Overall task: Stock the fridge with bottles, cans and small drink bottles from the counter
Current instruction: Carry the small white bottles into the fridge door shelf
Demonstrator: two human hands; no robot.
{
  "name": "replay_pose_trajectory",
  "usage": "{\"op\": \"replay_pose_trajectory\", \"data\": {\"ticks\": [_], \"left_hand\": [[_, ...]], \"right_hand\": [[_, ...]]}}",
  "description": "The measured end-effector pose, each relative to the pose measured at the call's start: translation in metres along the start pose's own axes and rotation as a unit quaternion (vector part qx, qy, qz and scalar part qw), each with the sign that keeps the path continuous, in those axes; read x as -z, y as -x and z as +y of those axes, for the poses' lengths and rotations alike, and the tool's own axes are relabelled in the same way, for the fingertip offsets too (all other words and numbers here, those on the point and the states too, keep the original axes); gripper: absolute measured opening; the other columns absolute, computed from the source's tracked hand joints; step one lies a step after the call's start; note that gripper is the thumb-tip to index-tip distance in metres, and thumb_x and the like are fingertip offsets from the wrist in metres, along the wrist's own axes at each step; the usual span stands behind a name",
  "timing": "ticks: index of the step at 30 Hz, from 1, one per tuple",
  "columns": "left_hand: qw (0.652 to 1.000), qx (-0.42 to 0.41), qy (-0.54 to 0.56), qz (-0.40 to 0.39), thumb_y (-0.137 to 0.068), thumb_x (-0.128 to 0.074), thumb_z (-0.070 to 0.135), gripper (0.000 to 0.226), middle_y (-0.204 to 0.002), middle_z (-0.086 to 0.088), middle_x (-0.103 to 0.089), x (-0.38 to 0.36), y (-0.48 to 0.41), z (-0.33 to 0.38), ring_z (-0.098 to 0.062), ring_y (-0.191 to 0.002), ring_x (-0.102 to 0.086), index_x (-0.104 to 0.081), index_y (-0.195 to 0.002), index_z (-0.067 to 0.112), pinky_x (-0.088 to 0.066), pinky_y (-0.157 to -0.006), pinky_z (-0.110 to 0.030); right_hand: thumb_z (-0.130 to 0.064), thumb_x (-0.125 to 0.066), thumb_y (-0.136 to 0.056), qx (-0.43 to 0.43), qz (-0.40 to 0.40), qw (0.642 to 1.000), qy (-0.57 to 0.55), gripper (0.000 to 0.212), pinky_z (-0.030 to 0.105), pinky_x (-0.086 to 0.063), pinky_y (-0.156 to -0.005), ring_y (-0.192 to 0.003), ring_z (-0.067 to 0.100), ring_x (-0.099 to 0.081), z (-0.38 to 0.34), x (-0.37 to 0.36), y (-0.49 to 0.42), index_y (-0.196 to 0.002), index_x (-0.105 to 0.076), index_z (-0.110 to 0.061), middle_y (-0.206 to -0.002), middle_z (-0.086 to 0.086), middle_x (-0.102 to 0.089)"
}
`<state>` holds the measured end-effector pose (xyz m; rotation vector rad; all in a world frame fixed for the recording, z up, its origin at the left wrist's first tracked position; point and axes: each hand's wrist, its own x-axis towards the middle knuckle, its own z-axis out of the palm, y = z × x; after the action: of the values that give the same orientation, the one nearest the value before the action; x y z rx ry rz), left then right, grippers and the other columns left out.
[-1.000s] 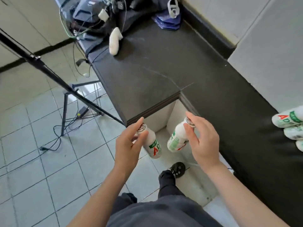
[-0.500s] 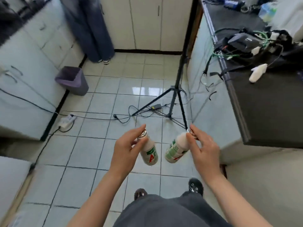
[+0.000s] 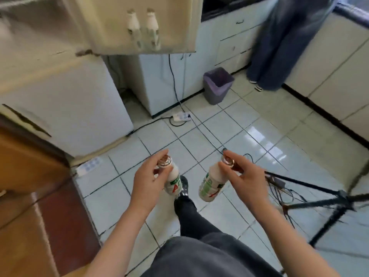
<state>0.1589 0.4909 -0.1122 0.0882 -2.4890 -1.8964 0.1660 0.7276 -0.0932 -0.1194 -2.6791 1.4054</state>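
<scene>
We carry one small drink bottle in each hand, low in front of our body above the tiled floor. Both bottles are held only by the neck, just under the foil cap, so each body hangs free below the fingers. We judge that either one could slip or swing loose as we step. Just right of the right hand (image 3: 247,182), loose cables (image 3: 279,188) and tripod legs (image 3: 329,200) cross the floor and could catch a foot.

The left hand (image 3: 146,183) is curled, with thumb and fingers clamped round the neck of the left bottle (image 3: 174,181), whose base leans toward the other hand. The right hand pinches the neck of the right bottle (image 3: 209,185) between thumb and forefinger. Its other fingers lie looser along the bottle.

Beyond and left of the left hand stands the white fridge (image 3: 69,100). Further ahead and above both hands the fridge door (image 3: 175,23) hangs open, with two shelved bottles (image 3: 142,29) upright side by side in it, blurred. Far beyond the right hand are a power strip (image 3: 180,117) and a purple bin (image 3: 217,84).
</scene>
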Motion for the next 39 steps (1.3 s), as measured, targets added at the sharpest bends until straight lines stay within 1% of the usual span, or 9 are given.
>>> {"op": "replay_pose_trajectory", "data": {"ticks": [6,10,12,16,21,23,27,30,39], "left_hand": [[0.992,0.061,-0.027,0.104,-0.090,-0.062,0.013,0.045,-0.106,0.027,-0.059,0.055,-0.090,-0.027,0.012,-0.093,-0.058,-0.053,-0.103,0.054,-0.045,-0.070,-0.003],[0.989,0.059,-0.056,0.123,-0.090,-0.061,0.013,0.040,-0.105,0.024,-0.059,0.080,-0.166,-0.017,0.016,-0.095,-0.055,-0.052,-0.102,0.050,-0.043,-0.070,-0.001],[0.987,0.041,-0.067,0.138,-0.090,-0.061,0.013,0.039,-0.103,0.027,-0.059,0.090,-0.202,-0.008,0.017,-0.096,-0.054,-0.051,-0.102,0.050,-0.042,-0.071,0.000],[0.982,0.011,-0.062,0.176,-0.091,-0.060,0.014,0.039,-0.102,0.031,-0.058,0.103,-0.258,0.007,0.014,-0.098,-0.055,-0.050,-0.104,0.049,-0.043,-0.073,-0.001],[0.976,-0.016,-0.027,0.216,-0.091,-0.059,0.008,0.039,-0.106,0.020,-0.059,0.122,-0.308,0.019,0.008,-0.098,-0.057,-0.052,-0.105,0.044,-0.046,-0.075,-0.005],[0.976,-0.028,-0.012,0.215,-0.090,-0.059,0.006,0.040,-0.104,0.022,-0.061,0.134,-0.330,0.025,0.007,-0.097,-0.059,-0.054,-0.105,0.043,-0.046,-0.074,-0.005],[0.977,-0.051,0.029,0.205,-0.090,-0.060,0.008,0.040,-0.103,0.030,-0.063,0.159,-0.381,0.039,0.008,-0.094,-0.060,-0.056,-0.106,0.045,-0.045,-0.072,-0.004],[0.979,-0.081,0.048,0.181,-0.090,-0.061,0.010,0.040,-0.104,0.028,-0.064,0.177,-0.424,0.053,0.008,-0.096,-0.061,-0.057,-0.107,0.046,-0.044,-0.076,-0.004],[0.978,-0.161,0.049,0.125,-0.085,-0.059,0.026,0.038,-0.118,0.019,-0.060,0.217,-0.535,0.079,-0.003,-0.110,-0.058,-0.055,-0.108,0.056,-0.045,-0.089,-0.013]], "right_hand": [[-0.033,-0.069,-0.080,0.059,-0.107,0.992,-0.005,0.032,0.011,-0.050,-0.073,-0.087,-0.011,-0.060,-0.028,-0.084,-0.127,-0.112,-0.066,-0.031,-0.090,-0.032,-0.060],[-0.039,-0.068,-0.079,0.087,-0.128,0.988,-0.013,0.036,0.020,-0.053,-0.075,-0.086,-0.007,-0.061,-0.057,-0.114,-0.210,-0.114,-0.065,-0.034,-0.090,-0.027,-0.062],[-0.044,-0.066,-0.078,0.100,-0.129,0.986,-0.016,0.037,0.015,-0.053,-0.071,-0.082,-0.007,-0.062,-0.070,-0.124,-0.249,-0.115,-0.063,-0.038,-0.087,-0.028,-0.060],[-0.033,-0.068,-0.082,0.141,-0.100,0.985,-0.028,0.035,-0.003,-0.039,-0.062,-0.073,-0.017,-0.058,-0.096,-0.143,-0.318,-0.117,-0.066,-0.029,-0.084,-0.028,-0.059],[-0.030,-0.069,-0.082,0.164,-0.057,0.983,-0.058,0.036,0.011,-0.048,-0.068,-0.077,0.008,-0.067,-0.128,-0.162,-0.375,-0.117,-0.065,-0.027,-0.088,-0.010,-0.067],[-0.030,-0.070,-0.082,0.174,-0.023,0.981,-0.078,0.034,0.018,-0.052,-0.071,-0.077,0.007,-0.067,-0.144,-0.168,-0.395,-0.115,-0.067,-0.024,-0.089,-0.012,-0.066],[-0.034,-0.068,-0.078,0.171,0.053,0.975,-0.135,0.029,0.006,-0.049,-0.068,-0.075,-0.010,-0.063,-0.180,-0.175,-0.433,-0.107,-0.066,-0.031,-0.089,-0.032,-0.062],[-0.030,-0.069,-0.080,0.151,0.094,0.968,-0.179,0.023,0.003,-0.045,-0.066,-0.081,-0.012,-0.062,-0.206,-0.181,-0.461,-0.101,-0.064,-0.035,-0.089,-0.031,-0.065],[-0.028,-0.068,-0.083,0.102,0.213,0.937,-0.257,0.027,0.006,-0.045,-0.068,-0.094,0.009,-0.066,-0.263,-0.211,-0.533,-0.108,-0.068,-0.016,-0.099,-0.003,-0.070]]}}
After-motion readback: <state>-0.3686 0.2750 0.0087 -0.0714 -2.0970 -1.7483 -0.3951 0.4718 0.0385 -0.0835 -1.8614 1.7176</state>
